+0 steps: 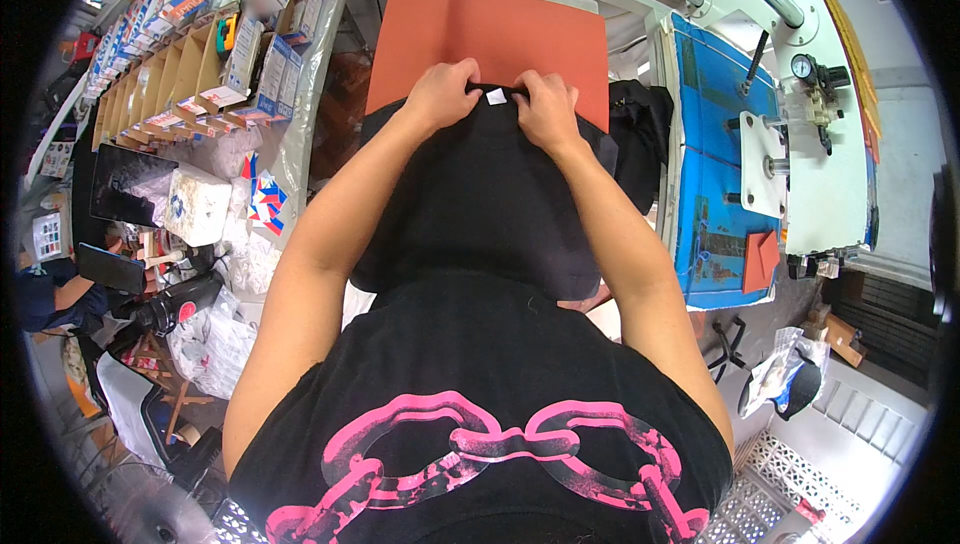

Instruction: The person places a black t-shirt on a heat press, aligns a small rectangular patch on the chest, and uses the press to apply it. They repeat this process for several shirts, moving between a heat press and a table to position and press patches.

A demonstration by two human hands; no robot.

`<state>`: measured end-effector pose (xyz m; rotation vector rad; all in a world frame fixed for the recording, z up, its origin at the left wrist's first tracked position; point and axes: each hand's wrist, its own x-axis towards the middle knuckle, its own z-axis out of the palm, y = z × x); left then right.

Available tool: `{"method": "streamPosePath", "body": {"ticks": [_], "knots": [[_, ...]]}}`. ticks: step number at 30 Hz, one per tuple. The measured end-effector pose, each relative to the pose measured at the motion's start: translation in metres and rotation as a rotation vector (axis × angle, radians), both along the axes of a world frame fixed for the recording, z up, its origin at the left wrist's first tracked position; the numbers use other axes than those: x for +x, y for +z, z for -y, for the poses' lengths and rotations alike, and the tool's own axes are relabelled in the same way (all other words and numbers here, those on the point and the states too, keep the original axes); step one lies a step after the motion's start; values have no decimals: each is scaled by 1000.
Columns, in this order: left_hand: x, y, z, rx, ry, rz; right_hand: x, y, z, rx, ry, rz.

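A black garment (480, 204) lies draped over the near part of an orange-red pad (485, 29) on a platen, its top edge held up near the middle of the pad. My left hand (445, 96) has its fingers closed on that edge, left of a small white label (496, 97). My right hand (545, 109) grips the same edge just right of the label. The garment's lower part hangs toward my body. Another dark cloth (640, 144) is bunched at the right side of the pad.
A press with a blue bed (710, 254), metal rails and gauge (801, 67) stands right. Left are cardboard bins (170, 89), a clutter of plastic bags (205, 349) and a co-worker's arm (72, 292) with a dark tablet (110, 267). A chair base (728, 344) is at lower right.
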<state>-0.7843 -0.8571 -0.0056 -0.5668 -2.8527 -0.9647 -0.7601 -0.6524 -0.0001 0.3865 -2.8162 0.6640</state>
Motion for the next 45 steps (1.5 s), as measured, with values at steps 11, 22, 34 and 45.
{"method": "streamPosePath", "body": {"ticks": [11, 22, 34, 45], "knots": [[51, 29, 16, -468, -274, 67, 37, 26, -8, 369, 137, 454], [53, 14, 25, 292, -12, -186, 35, 23, -26, 18, 155, -103], [201, -49, 440, -9, 1486, -120, 183, 10, -16, -75, 61, 108], [159, -21, 462, -175, 1666, 563, 210, -3, 17, 160, -96, 72]]}}
